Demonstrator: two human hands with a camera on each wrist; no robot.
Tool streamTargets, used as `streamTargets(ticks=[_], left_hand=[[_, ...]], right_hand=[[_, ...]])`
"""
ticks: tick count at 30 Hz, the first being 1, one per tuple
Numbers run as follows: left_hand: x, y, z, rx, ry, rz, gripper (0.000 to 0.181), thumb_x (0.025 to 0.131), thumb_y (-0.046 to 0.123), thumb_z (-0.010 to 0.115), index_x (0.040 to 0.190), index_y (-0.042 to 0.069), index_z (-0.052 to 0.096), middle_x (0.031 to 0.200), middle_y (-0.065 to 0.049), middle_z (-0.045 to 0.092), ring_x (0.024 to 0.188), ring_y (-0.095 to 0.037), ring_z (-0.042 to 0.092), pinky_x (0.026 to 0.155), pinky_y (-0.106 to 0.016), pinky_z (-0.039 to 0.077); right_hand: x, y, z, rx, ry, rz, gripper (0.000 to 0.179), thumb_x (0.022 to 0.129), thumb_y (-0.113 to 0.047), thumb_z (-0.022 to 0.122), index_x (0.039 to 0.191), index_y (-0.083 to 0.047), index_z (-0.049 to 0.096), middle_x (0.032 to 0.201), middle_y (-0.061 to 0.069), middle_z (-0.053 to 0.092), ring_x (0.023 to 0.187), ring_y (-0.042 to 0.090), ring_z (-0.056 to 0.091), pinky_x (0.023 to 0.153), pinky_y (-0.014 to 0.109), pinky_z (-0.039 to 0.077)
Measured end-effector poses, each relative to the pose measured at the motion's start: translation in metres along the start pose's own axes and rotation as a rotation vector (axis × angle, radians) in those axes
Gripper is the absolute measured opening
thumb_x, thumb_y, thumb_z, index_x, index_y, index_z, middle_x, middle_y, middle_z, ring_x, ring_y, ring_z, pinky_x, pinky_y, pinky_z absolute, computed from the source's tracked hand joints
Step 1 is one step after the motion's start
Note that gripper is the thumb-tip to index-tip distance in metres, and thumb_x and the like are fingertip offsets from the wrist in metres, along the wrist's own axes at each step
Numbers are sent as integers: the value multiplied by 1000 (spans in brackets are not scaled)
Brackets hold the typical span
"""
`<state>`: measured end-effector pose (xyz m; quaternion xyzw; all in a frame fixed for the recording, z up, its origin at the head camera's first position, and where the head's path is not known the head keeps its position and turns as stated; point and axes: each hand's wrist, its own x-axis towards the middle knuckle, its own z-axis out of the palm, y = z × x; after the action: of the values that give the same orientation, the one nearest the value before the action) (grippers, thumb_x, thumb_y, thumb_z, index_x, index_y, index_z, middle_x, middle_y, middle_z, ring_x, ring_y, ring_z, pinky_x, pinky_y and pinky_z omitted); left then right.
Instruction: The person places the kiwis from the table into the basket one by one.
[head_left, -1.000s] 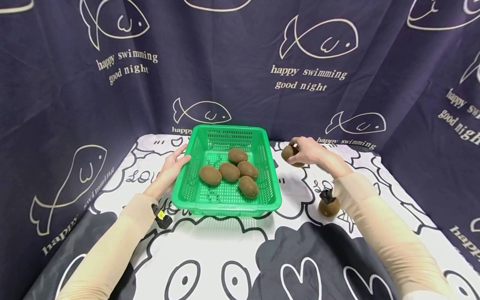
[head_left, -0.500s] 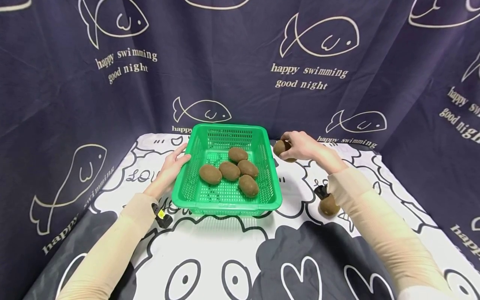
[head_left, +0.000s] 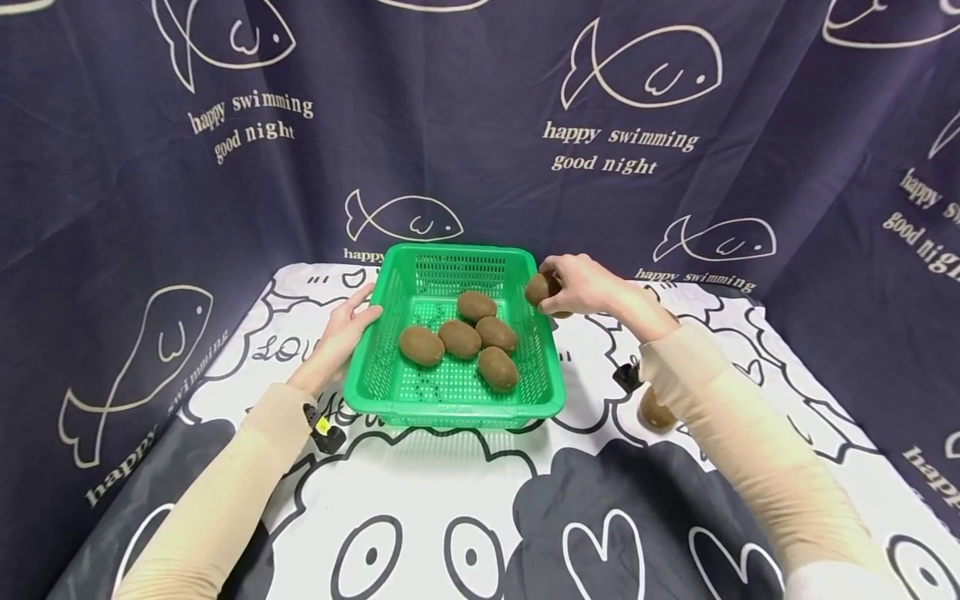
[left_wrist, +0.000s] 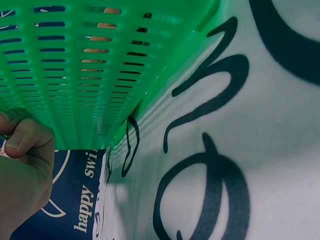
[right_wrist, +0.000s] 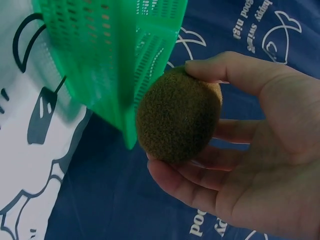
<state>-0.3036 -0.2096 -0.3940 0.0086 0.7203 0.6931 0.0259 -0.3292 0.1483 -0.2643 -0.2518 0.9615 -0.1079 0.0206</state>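
Note:
In the head view, my right hand (head_left: pixel 588 285) holds a brown kiwi (head_left: pixel 537 289) at the right rim of a green plastic basket (head_left: pixel 457 410). The right wrist view shows the thumb on top of that kiwi (right_wrist: pixel 175 117) and the fingers curled beneath it, beside the basket wall (right_wrist: pixel 95 65). My left hand (head_left: pixel 337 335) grips the basket's left rim. Its curled fingers (left_wrist: pixel 29 137) lie against the slotted side in the left wrist view. Several kiwis (head_left: pixel 459 339) lie loosely grouped on the basket floor.
Another kiwi (head_left: pixel 655 412) sits on the patterned white and black cloth (head_left: pixel 420 492) at the right, partly covered by my right sleeve (head_left: pixel 738 433). A dark blue curtain (head_left: pixel 495 150) with fish drawings hangs behind the basket and along both sides.
My right hand has carried its kiwi leftward and slightly up, from beside the basket to its right rim. The left hand and the kiwis inside the basket keep their places.

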Motion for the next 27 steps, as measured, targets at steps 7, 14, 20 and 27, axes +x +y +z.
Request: streamTargets(ticks=[7, 14, 20, 27], left_hand=[[0, 2, -1, 10, 9, 1, 60, 102, 25, 46, 155, 25, 19, 146, -22, 42, 103, -14, 63, 105, -49, 49], [0, 1, -1, 27, 4, -7, 60, 102, 24, 45, 156, 25, 18, 149, -19, 40, 121, -32, 55, 103, -45, 52], [0, 1, 1, 33, 18, 5, 60, 102, 24, 46, 155, 23, 19, 144, -20, 44, 124, -39, 52, 101, -43, 53], [-1, 1, 1, 22, 12, 1, 60, 102, 25, 46, 155, 24, 19, 146, -21, 42, 116, -28, 59, 105, -49, 49]], right_hand=[[5, -17, 1, -9, -28, -35, 45, 80, -23, 73, 119, -4, 60, 90, 10, 62, 79, 25, 54, 67, 32, 46], [10, -33, 5, -10, -51, -67, 45, 81, -23, 73, 120, -5, 60, 87, 9, 63, 77, 24, 54, 67, 32, 47], [14, -46, 10, -14, -60, -103, 49, 80, -22, 73, 123, -4, 59, 100, 12, 65, 82, 25, 54, 71, 36, 48], [20, -56, 24, -28, -68, -191, 47, 78, -20, 75, 118, -2, 60, 88, 6, 63, 78, 21, 53, 69, 32, 48]])
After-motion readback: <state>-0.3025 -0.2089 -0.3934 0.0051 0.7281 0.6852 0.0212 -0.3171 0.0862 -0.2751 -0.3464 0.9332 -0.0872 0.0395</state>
